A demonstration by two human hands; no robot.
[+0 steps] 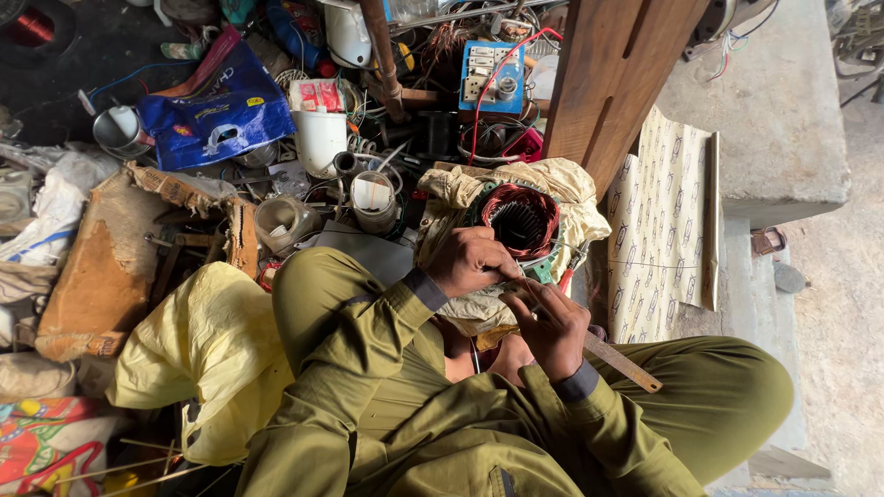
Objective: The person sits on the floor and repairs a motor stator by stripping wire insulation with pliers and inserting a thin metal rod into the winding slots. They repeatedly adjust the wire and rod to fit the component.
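A motor stator with copper-red windings (521, 219) rests on a cream cloth (562, 189) in front of my crossed legs. My left hand (471, 261) is closed on the stator's near rim, fingers pinching something small at its edge. My right hand (551, 324) sits just below it, fingers curled around a thin piece that I cannot make out. A flat metal ruler (622, 364) lies across my right knee under that hand. A red-handled tool (573, 269) pokes out beside the stator.
Cluttered floor: a blue plastic bag (217, 115), white containers (319, 138), a blue switch box (488, 75) with red wire, a yellow bag (198, 354), torn cardboard (101, 267). A wooden plank (615, 69) leans right, beside patterned paper (661, 225) and concrete steps (783, 120).
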